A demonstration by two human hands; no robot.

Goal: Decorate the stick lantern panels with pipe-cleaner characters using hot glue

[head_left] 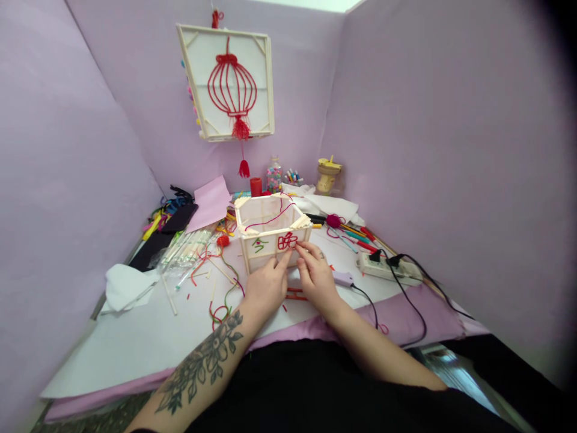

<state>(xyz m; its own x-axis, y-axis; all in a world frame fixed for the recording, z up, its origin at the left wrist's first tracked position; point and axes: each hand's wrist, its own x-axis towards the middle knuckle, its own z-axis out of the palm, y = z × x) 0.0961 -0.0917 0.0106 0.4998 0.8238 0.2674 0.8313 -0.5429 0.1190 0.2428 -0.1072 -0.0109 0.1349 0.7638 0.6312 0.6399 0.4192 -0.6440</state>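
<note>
A small lantern box frame (253, 263) of pale sticks with white panels stands on the table, its top uncovered. Its front panel carries a green character with a red dot at left and a red yarn character (285, 242) at right. My left hand (269, 282) rests against the lower front, index finger stretched out and touching the panel by the red character. My right hand (315, 270) is closed at that character's right edge, thumb and fingers pinched on what looks like red yarn. Its fingertips partly cover the strokes. Dark red yarn trails across the box's top.
A larger lantern (234, 90) with a red yarn design and tassel hangs above. A power strip (387, 269) and black cords lie right, near a lilac glue gun (343, 278). Left are bagged sticks (184, 248), yarn strands and white paper (130, 287). Lilac walls enclose the table.
</note>
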